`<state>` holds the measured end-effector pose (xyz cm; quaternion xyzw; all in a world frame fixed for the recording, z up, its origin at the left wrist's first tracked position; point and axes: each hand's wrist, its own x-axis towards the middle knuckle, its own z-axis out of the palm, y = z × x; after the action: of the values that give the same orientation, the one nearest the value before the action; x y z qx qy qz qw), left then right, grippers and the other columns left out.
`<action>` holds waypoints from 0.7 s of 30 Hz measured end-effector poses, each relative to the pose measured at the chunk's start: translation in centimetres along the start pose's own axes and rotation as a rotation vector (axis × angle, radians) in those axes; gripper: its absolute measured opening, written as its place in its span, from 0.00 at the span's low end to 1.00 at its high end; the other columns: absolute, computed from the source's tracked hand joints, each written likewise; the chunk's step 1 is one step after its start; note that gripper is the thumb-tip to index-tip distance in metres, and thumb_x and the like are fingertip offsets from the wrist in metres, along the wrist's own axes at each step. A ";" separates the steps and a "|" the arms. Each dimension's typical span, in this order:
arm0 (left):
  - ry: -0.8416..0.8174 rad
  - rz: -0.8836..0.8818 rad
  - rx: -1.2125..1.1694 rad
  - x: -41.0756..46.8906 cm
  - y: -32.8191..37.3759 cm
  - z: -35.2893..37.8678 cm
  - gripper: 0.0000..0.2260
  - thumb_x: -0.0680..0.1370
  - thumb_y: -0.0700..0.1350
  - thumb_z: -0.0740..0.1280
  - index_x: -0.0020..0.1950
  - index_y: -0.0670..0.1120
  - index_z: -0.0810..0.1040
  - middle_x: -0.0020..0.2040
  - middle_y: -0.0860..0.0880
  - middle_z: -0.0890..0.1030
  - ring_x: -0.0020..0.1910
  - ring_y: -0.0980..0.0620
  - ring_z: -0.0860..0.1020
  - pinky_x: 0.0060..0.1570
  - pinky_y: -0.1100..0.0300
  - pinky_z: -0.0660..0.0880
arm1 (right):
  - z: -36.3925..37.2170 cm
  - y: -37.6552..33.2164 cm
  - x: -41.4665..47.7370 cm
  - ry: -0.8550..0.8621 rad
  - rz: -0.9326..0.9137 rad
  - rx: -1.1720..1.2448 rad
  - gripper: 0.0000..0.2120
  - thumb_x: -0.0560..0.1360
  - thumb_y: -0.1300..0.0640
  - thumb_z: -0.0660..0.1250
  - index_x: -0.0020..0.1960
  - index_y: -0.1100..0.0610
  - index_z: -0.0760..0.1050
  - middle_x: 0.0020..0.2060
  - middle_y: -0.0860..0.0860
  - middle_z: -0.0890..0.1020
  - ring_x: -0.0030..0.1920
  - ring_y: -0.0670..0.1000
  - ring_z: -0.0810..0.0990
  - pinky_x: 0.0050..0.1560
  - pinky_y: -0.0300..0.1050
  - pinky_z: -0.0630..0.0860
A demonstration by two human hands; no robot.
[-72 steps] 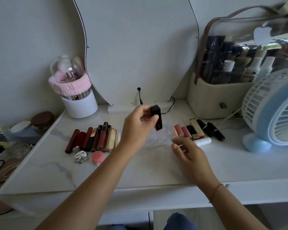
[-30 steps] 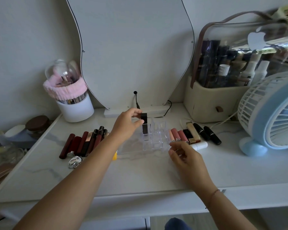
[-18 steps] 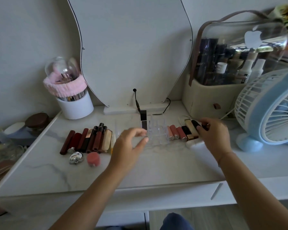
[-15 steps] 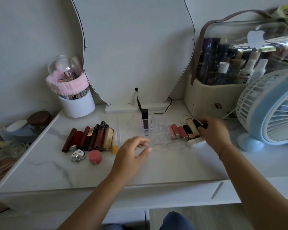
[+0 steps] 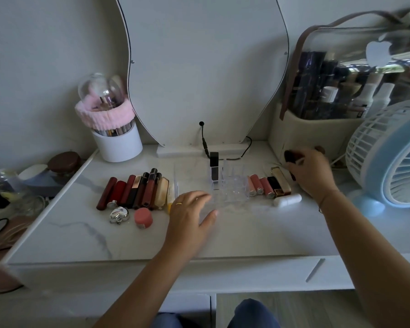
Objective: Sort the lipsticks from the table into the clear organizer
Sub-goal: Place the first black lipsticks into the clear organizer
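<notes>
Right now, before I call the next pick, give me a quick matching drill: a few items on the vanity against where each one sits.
Things:
1. black square lipstick
2. dark lipstick
3. white capsule tube
4. pink round pot

Places:
A. lying at the front of the right row
B. standing upright in the clear organizer
C. in front of the left row, beside the silver heart case
D. gripped in the right hand

Pairs: 1-B, 2-D, 3-A, 4-C
</notes>
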<state>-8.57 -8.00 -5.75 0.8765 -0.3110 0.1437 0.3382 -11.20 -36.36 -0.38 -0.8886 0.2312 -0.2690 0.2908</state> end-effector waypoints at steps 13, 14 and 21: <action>0.006 -0.032 -0.052 0.1 -0.1 0.1 0.14 0.76 0.48 0.67 0.60 0.46 0.77 0.60 0.52 0.76 0.63 0.50 0.70 0.64 0.55 0.63 | 4.5 -9.8 0.8 -0.156 -0.189 0.416 0.12 0.74 0.59 0.68 0.57 0.59 0.78 0.42 0.49 0.82 0.41 0.46 0.80 0.45 0.35 0.76; 0.006 -0.034 -0.054 0.0 -0.1 0.1 0.14 0.76 0.48 0.67 0.60 0.46 0.77 0.60 0.52 0.76 0.63 0.50 0.70 0.65 0.54 0.64 | 4.9 -9.7 0.8 -0.169 -0.198 0.392 0.13 0.74 0.59 0.68 0.58 0.59 0.78 0.43 0.48 0.81 0.42 0.45 0.80 0.45 0.34 0.76; 0.017 -0.029 -0.057 0.1 -0.1 0.2 0.14 0.76 0.48 0.66 0.61 0.47 0.77 0.60 0.52 0.76 0.62 0.51 0.70 0.64 0.56 0.63 | 6.2 -9.6 1.0 -0.253 -0.272 0.246 0.12 0.73 0.61 0.69 0.56 0.59 0.79 0.44 0.50 0.82 0.42 0.45 0.79 0.45 0.31 0.72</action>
<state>-8.44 -8.06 -5.91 0.8699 -0.2992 0.1371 0.3675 -4.24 -27.53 1.89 -0.8962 0.0365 -0.2180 0.3847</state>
